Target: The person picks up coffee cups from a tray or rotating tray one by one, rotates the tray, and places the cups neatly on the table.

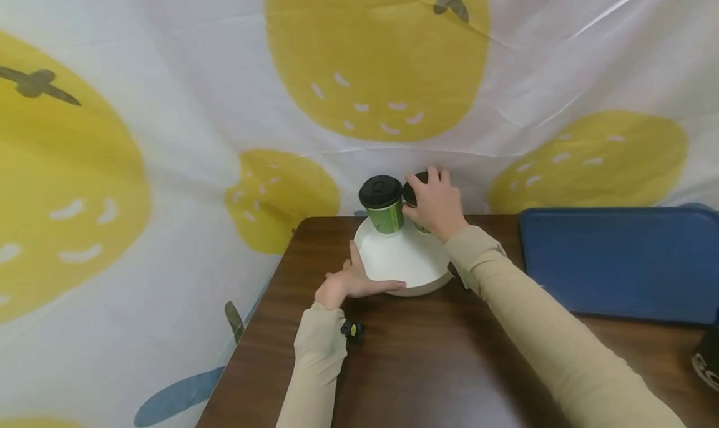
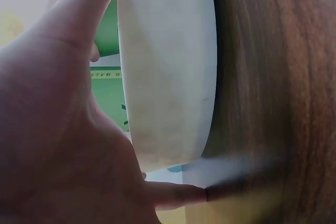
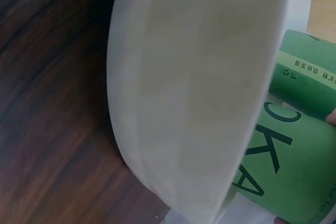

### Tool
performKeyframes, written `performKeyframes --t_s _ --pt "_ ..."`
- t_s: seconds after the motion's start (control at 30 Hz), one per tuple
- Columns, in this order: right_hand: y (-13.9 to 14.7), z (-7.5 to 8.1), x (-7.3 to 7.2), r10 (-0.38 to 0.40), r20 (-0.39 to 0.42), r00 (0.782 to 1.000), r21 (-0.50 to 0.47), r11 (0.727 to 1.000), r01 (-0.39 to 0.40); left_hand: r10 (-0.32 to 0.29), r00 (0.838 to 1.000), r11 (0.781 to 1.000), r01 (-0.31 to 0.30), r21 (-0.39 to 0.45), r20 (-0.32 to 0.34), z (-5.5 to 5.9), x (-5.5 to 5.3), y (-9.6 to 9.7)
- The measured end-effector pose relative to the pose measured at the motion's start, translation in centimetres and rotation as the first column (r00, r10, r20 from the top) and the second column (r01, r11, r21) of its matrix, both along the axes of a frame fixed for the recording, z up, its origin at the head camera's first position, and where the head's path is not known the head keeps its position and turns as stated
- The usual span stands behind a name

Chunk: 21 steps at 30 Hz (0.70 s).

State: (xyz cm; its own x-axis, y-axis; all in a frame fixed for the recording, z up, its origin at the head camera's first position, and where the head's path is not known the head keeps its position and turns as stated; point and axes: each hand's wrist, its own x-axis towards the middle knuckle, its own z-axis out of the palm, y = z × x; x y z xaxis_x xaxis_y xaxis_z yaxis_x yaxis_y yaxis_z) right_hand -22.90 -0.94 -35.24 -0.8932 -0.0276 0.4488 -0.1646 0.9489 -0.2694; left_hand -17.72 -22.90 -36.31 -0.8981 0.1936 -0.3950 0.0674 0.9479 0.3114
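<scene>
A white round tray (image 1: 401, 259) with a deep pale side stands near the table's far left edge. On its back part stands a green paper coffee cup (image 1: 386, 219) with a black lid. My right hand (image 1: 439, 204) grips a second green coffee cup (image 1: 410, 195) from above, beside the first; most of it is hidden behind the hand in the head view. Lettering shows on this cup in the right wrist view. My left hand (image 1: 354, 281) rests against the tray's front left rim, thumb stretched along the front and fingers spread along the left side.
A blue rectangular tray (image 1: 618, 262) lies to the right on the brown wooden table (image 1: 415, 365). At the right edge a black object (image 1: 706, 360) with white letters is partly cut off. A fruit-printed curtain (image 1: 196, 103) hangs behind the table and along its left side.
</scene>
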Motion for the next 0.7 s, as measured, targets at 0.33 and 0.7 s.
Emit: performKeyframes --t_s 0.33,0.7 --pt "-0.24 -0.06 0.34 -0.01 -0.039 0.999 0.03 0.999 0.011 0.013 1.0 0.999 -0.014 0.053 0.007 -0.21 0.18 -0.11" --pt "-0.08 -0.04 0.34 -0.022 -0.027 0.999 0.023 0.999 0.023 0.003 1.0 0.999 -0.003 0.035 -0.007 0.15 0.57 0.34"
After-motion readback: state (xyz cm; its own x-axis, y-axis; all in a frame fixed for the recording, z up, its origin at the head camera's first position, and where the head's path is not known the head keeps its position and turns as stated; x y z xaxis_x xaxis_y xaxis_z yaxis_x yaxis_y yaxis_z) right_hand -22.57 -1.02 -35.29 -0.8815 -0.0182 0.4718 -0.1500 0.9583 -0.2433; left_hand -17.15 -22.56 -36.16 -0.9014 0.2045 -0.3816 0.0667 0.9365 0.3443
